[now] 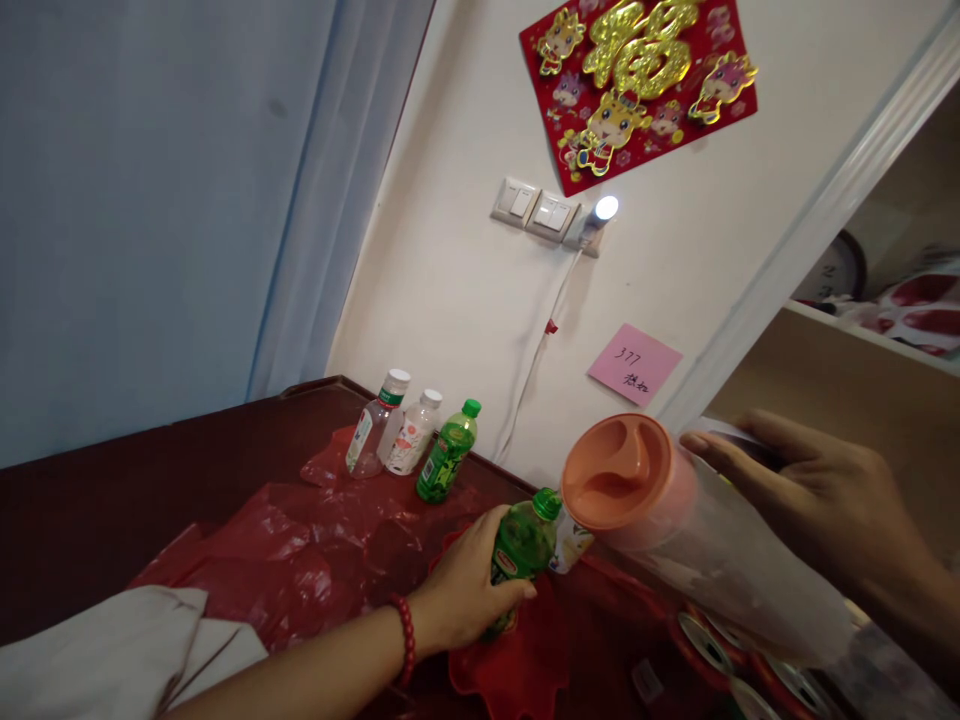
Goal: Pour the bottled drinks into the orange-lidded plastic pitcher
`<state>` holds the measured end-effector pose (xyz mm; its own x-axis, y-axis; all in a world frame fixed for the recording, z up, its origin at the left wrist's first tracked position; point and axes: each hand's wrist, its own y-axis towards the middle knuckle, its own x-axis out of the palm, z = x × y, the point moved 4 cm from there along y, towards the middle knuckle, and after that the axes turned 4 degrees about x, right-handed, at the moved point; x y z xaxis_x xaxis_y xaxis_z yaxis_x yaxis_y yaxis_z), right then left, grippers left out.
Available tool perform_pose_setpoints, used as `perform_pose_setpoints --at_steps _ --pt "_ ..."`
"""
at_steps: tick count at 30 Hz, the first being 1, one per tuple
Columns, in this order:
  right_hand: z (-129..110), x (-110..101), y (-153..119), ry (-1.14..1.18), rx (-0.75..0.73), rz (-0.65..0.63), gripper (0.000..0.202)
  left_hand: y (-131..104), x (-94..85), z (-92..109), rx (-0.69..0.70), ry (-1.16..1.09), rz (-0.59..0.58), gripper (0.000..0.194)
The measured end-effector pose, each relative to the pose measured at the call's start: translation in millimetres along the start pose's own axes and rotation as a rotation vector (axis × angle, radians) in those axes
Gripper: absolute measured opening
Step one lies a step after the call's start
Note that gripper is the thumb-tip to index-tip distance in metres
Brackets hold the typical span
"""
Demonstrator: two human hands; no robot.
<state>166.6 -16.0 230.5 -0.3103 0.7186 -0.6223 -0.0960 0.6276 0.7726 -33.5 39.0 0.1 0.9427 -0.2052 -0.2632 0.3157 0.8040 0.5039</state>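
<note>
Green plastic bottle (525,545) with a matching cap is clasped in the left hand (472,585) over a dark red bench (187,470), while the right hand (817,490), its fingers partly hidden, grips a tilted translucent pitcher (735,580) with an orange lid (619,470). Farther back, a clear bottle (370,440), a white floral bottle (409,442) and a second green bottle (446,460) stand together by crinkled red plastic sheeting (292,550); metal cans (705,640) cluster near the pitcher.
</note>
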Motion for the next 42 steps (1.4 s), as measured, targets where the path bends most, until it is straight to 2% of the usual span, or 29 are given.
perform_pose_setpoints --at_steps 13,25,30,34,39,42 --pt "5.4 1.3 -0.4 -0.03 0.003 0.001 0.039 0.3 0.8 -1.4 0.006 0.01 -0.003 0.069" --pt "12.6 1.3 4.9 -0.068 -0.004 0.01 0.053 0.1 0.1 0.7 0.008 0.022 -0.009 0.067" --pt "11.4 4.5 -1.5 -0.027 0.065 -0.036 0.045 1.9 0.0 1.1 0.015 0.006 -0.009 0.069" --pt "12.2 6.0 -11.2 0.034 0.084 0.0 0.042 4.5 0.8 0.6 0.005 0.007 -0.019 0.07" --pt "35.5 10.9 -24.4 0.103 0.224 0.045 0.044 6.8 2.7 -0.8 0.004 0.013 -0.035 0.066" --pt "46.1 8.1 -36.6 0.178 0.334 0.115 0.045 8.9 4.4 -3.4 0.0 0.033 -0.047 0.066"
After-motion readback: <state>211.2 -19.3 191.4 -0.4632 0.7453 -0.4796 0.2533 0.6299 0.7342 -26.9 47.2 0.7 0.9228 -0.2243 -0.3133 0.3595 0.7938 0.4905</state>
